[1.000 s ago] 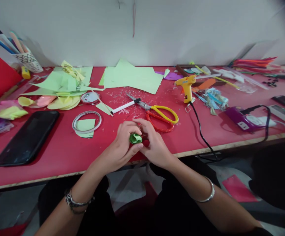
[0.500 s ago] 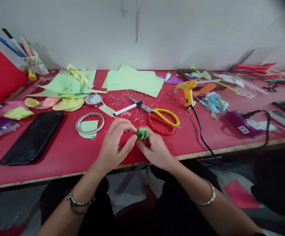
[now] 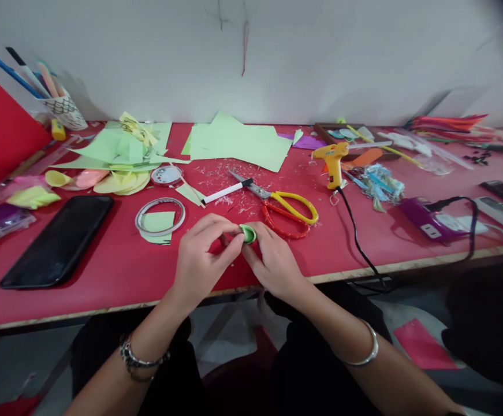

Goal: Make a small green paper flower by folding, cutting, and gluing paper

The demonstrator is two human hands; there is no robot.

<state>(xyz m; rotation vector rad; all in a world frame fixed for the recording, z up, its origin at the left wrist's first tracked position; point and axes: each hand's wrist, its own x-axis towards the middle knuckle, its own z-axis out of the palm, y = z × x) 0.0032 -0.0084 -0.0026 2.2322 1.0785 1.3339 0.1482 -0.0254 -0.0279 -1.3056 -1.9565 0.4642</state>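
Note:
A small curled piece of green paper (image 3: 248, 234) is held between my two hands above the front of the red table. My left hand (image 3: 205, 251) pinches its left edge between thumb and fingers. From the other side, the fingers of my right hand (image 3: 272, 260) close round it, hiding its lower part. Just beyond my hands lie scissors (image 3: 272, 199) with one yellow and one red handle, blades apart. A white marker with a black cap (image 3: 227, 191) rests beside the blades. Left of my left hand, a roll of tape (image 3: 138, 222) lies over a light green paper scrap (image 3: 160, 224).
A black phone (image 3: 58, 240) lies at the left. Light green sheets (image 3: 238, 141) are spread at the back. On the right stand a yellow glue gun (image 3: 332, 164) with a trailing black cord and a purple power socket box (image 3: 428, 218). A pen cup (image 3: 66, 110) is back left.
The green paper piece has turned and tilted between my fingers, so its opening looks narrower. The hands stay in nearly the same place; the view has shifted slightly.

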